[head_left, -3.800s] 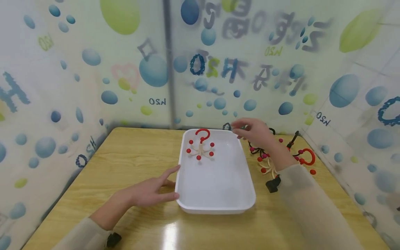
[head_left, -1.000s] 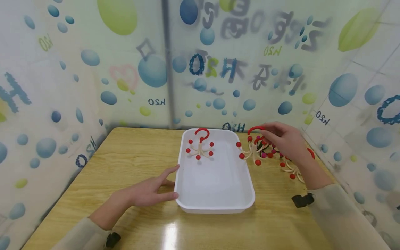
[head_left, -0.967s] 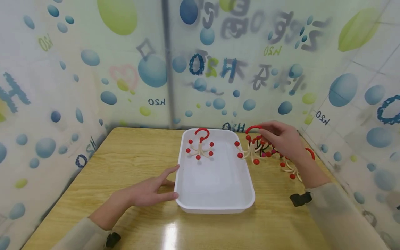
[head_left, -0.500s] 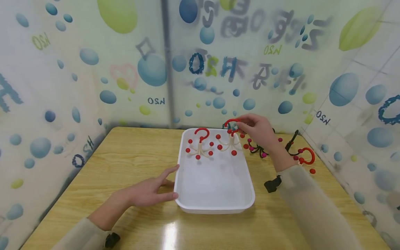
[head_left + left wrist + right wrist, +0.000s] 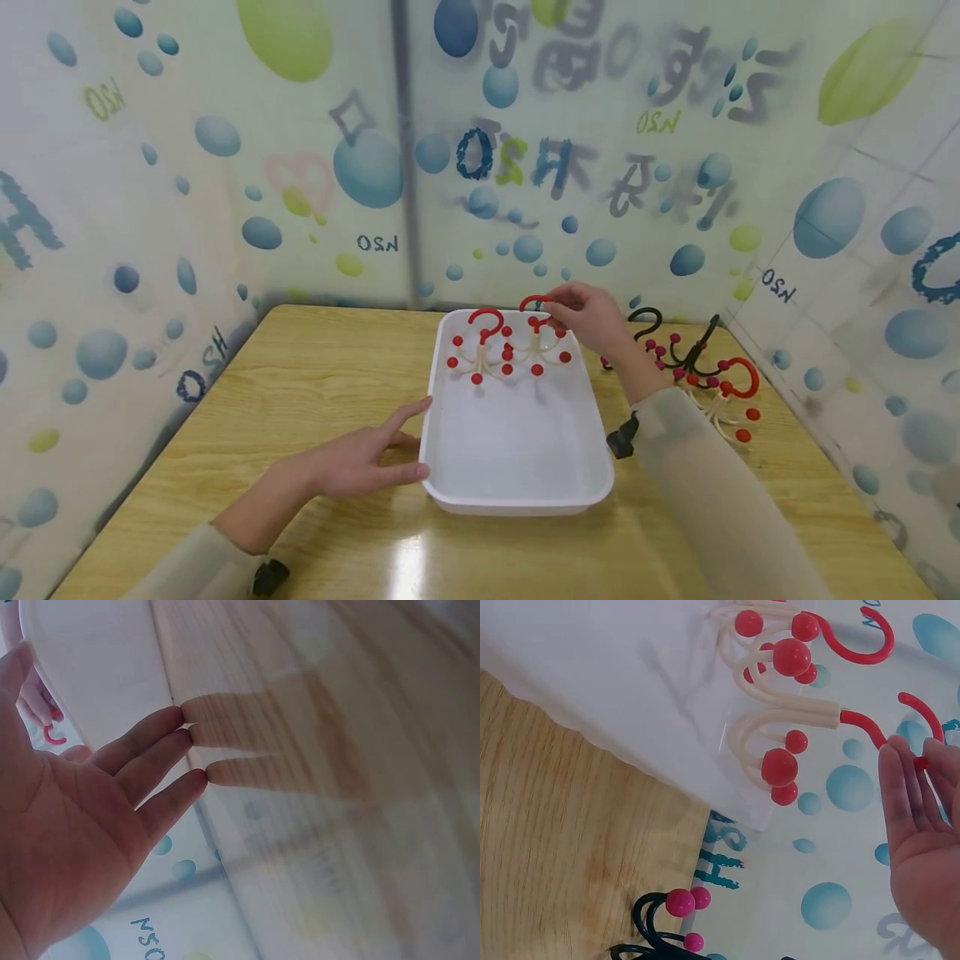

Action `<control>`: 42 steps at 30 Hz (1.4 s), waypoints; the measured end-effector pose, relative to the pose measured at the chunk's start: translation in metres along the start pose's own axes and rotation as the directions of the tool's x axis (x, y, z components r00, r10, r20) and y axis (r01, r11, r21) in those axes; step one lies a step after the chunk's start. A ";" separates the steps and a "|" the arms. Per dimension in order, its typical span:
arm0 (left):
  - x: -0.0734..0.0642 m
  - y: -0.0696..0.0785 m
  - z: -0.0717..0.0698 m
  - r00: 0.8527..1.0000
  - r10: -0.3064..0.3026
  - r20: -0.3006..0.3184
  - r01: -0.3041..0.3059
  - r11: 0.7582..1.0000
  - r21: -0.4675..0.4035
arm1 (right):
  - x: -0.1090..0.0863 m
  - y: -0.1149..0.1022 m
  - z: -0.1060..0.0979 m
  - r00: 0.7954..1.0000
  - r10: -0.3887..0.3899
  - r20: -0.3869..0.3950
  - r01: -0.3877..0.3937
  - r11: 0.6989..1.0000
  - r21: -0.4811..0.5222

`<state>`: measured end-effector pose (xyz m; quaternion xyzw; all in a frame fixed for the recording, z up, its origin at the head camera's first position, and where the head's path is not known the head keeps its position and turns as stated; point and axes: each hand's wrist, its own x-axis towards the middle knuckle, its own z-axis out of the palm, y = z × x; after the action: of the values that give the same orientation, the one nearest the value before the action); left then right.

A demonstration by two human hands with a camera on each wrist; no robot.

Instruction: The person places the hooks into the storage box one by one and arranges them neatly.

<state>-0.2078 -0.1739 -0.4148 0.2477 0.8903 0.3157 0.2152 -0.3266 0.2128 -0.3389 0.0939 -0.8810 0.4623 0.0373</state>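
My right hand (image 5: 592,318) pinches the red hook of a cream hanger (image 5: 536,340) with several curved arms tipped in red balls. In the right wrist view, this hanger (image 5: 817,712) shows its stem joined to the red hook between my fingers and thumb. It is over the far right part of a white tray (image 5: 517,450); whether it touches the bottom is unclear. A matching hanger (image 5: 482,354) stands at the tray's far left, hook upward, close beside it. My left hand (image 5: 360,460) touches the tray's left rim with its fingers spread and fairly straight.
Right of the tray on the wooden table (image 5: 322,358) lie black hangers (image 5: 693,357) with pink balls. Another cream hanger (image 5: 720,408) with a red hook lies in front of them. A patterned wall (image 5: 322,250) stands directly behind the table.
Earlier my right hand picked the hanger from the pile at right. It has carried it left, over the tray and beside the first one. My left hand has stayed at the rim.
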 end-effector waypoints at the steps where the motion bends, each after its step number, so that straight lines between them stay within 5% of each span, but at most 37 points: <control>1: 0.000 0.000 0.000 1.000 -0.002 -0.001 0.002 1.000 -0.001 | 0.000 0.000 0.000 1.000 0.003 -0.004 -0.003 1.000 -0.008; 42: -0.001 0.001 0.000 1.000 0.004 -0.002 -0.004 1.000 0.008 | -0.008 0.002 0.000 0.997 0.006 0.071 -0.005 1.000 -0.003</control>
<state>-0.2071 -0.1738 -0.4141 0.2502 0.8912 0.3130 0.2127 -0.3187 0.2153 -0.3414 0.1078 -0.8826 0.4575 0.0048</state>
